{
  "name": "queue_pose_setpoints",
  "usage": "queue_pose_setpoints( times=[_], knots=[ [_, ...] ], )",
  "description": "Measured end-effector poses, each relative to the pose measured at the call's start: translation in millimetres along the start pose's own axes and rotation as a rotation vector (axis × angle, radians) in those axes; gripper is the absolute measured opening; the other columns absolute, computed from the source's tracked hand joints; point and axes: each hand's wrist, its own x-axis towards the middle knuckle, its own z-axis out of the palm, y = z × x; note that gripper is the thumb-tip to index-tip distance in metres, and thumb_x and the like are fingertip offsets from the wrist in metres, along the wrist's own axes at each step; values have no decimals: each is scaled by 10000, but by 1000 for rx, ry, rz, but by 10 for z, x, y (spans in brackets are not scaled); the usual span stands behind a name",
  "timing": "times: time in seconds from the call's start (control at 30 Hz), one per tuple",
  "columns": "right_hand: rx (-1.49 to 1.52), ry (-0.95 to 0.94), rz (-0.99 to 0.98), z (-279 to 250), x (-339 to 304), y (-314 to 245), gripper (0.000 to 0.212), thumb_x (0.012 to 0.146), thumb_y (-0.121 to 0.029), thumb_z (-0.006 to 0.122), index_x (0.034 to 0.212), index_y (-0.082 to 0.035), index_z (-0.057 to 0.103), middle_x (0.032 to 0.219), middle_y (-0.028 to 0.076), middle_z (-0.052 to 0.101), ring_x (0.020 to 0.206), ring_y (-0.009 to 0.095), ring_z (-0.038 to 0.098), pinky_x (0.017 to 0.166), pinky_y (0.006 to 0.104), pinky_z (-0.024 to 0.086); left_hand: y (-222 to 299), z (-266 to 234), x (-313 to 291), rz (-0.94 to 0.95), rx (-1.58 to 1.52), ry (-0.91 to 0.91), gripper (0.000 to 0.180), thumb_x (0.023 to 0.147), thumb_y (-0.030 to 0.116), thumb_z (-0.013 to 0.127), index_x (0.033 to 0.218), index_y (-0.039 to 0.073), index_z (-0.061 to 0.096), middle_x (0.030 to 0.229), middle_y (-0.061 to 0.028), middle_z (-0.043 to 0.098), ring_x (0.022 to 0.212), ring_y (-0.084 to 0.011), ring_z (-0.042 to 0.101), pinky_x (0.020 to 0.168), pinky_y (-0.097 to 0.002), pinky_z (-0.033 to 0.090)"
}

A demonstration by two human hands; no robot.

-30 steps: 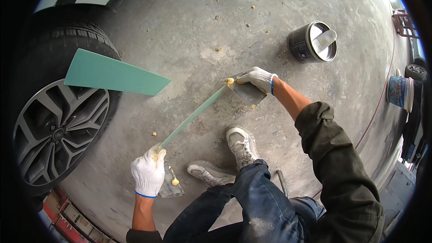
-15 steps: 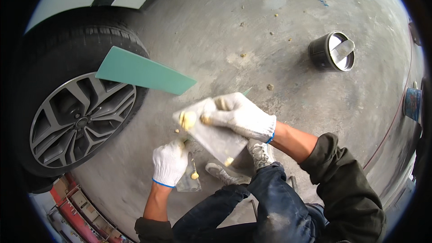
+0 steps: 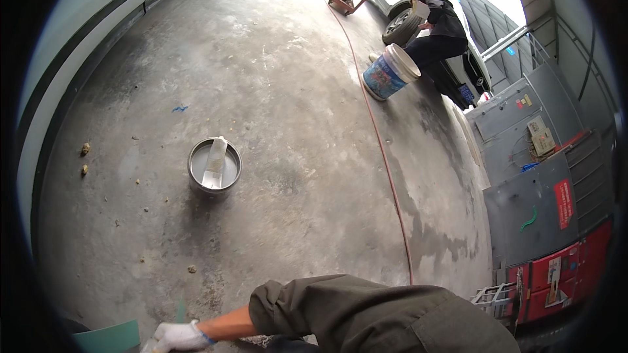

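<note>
My right hand point(image 3: 178, 337), in a white glove, sits at the bottom edge of the view, and its dark green sleeve point(image 3: 366, 314) runs off to the right. The frame cuts off its fingers, so whatever it holds is hidden. A corner of a green board point(image 3: 108, 338) lies just left of the hand. My left hand is out of view. Farther ahead on the concrete floor stands a round grey tin point(image 3: 214, 165) with a putty knife point(image 3: 214, 162) resting across it.
A pale car body point(image 3: 72, 59) curves along the left. A red hose point(image 3: 386, 170) runs across the floor past a blue and white bucket point(image 3: 390, 72). Another person point(image 3: 439, 23) crouches by a far car's wheel. Grey cabinets point(image 3: 536, 157) and a red tool chest point(image 3: 562, 274) line the right.
The view has swung up from the wheel and both hands to the open floor ahead. My left hand and the grey plate have dropped out of view.
</note>
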Motion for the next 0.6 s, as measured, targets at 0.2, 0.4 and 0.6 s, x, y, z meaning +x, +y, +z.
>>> queue_pose_setpoints(
  times=[0.2,0.4,0.6],
  knots=[
    [-47,129,50,-994,97,74,161,816,-148,714,897,-9,713,750,-3,661,654,89,582,611,297,470,-29,9,14,-62,-63,7,364,1003,356,520,1112,44,671,923,-211,699,771,-395,662,666,-484,508],
    [-225,329,99,-1683,220,89,177,816,-191,704,852,-18,708,734,9,628,657,123,541,630,328,431,-120,36,50,-76,-104,20,377,1004,351,521,1109,23,673,939,-221,698,789,-403,661,683,-481,510],
    [-165,397,45,-1904,275,181,174,833,-189,688,876,-22,713,770,8,638,702,114,540,668,312,433,-144,10,44,-131,-94,-48,389,1004,339,525,1105,-10,665,939,-243,691,800,-408,659,694,-478,511]
  ],
)
